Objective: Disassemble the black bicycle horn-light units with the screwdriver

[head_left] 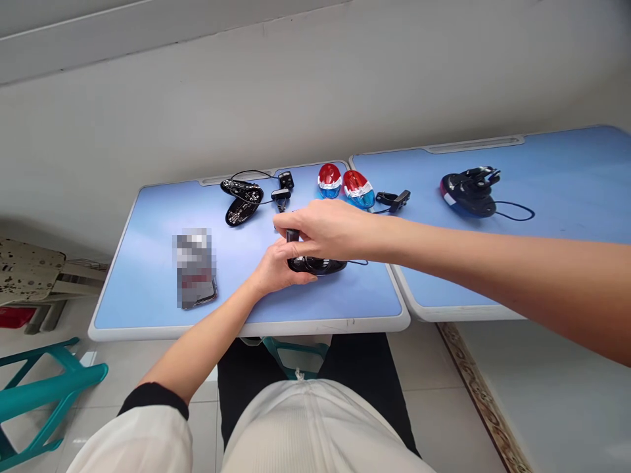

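We pinch a short black stub (292,235) between the thumb and forefinger of our right hand (329,226); its remaining fingers are hard to tell apart. Our left hand (272,268) grips the 9 o'clock end of a glossy black device (323,266), thumb along its near side, other fingers hidden. We cannot tell whether stub and device are joined. The device sits over the tabletop (148,263), toward 3 o'clock from its middle, and a thin black cable (359,262) leaves its 3 o'clock end.

Taking the device as our centre, we see one red-and-blue egg-shaped light (329,180) at 12 o'clock and a second red-and-blue light (359,190) just beside it at 1. A black clip bracket (396,201) lies at 2; farther along that line, on the adjoining tabletop (419,180), rests a black unit with a clamp (468,194). At 11 we find a small black button box (286,180), at 10 a V-shaped black piece (242,213) with pale markings, and at 9 a blurred rectangular object (194,266).
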Demonstrator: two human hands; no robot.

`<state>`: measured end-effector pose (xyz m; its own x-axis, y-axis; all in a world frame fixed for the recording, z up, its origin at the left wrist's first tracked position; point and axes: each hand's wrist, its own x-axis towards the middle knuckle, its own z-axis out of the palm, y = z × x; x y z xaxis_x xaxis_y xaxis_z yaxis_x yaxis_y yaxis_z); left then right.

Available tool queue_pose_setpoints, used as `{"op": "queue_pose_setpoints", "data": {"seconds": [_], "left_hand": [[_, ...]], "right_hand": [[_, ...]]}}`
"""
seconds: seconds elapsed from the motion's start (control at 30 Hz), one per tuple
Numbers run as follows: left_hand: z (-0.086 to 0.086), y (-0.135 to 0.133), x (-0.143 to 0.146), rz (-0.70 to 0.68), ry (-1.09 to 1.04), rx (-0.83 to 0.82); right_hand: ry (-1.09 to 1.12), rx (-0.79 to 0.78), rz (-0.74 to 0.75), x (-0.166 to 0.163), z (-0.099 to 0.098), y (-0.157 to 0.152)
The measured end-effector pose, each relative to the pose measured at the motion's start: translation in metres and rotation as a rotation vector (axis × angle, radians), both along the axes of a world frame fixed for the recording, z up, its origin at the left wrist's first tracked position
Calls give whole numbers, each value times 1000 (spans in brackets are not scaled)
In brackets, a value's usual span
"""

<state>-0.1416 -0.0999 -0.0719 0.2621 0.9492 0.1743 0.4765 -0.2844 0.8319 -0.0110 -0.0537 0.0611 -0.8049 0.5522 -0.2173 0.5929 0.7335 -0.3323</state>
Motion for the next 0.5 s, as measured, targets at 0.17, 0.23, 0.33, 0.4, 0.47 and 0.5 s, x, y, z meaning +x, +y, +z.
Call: {"op": "queue_pose_setpoints", "data": {"seconds": [0.17,0.23,0.33,0.4,0.47,0.5], "left_hand": [[-1,1,0,-36,-35,-21],[-2,1,0,-44,-35,-13],[-2,0,0,-29,-36,6],[-1,0,0,-23,-37,0],[-1,0,0,-26,-39,-13],[-1,0,0,-32,-38,-15]], "right_hand": [[28,-92,-3,3,4,1],[20,-122,8,5,5,1],[1,-13,-42,5,2,-1],[-9,74,-74,5,0,-2],[0,81,-60,4,-1,-3],[14,55,-34,4,-1,-3]]}}
